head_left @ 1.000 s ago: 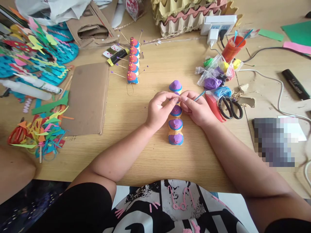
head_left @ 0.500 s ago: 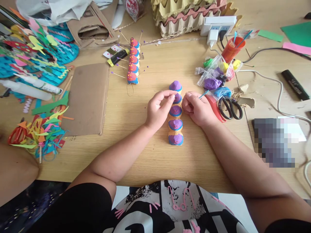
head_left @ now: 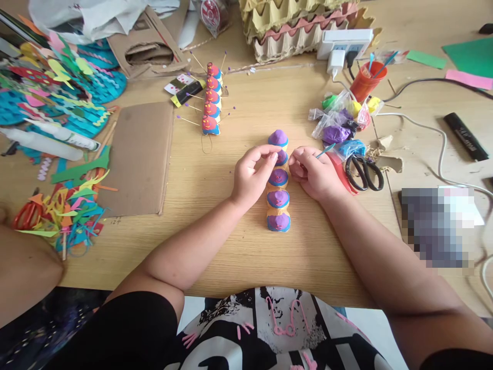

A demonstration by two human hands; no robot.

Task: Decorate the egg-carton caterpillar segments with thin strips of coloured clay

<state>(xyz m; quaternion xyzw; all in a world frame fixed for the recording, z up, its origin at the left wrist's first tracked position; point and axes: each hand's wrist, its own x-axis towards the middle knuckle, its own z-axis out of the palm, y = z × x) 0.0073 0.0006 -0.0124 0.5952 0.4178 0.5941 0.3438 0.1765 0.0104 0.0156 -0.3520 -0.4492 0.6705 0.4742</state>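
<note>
Wooden table [head_left: 246,257] — pale, grained | purple-domed strip [head_left: 278,199] (five bumps) | cardboard sheet [head_left: 138,159] | black-handled scissors [head_left: 365,174] | egg trays [head_left: 285,31] — stacked

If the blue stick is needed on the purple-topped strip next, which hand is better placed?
Probably the right hand: it holds the blue stick just beside the purple-topped strip. The left hand reaches over the strip's edge; whether it pinches anything is too small to tell.
</note>
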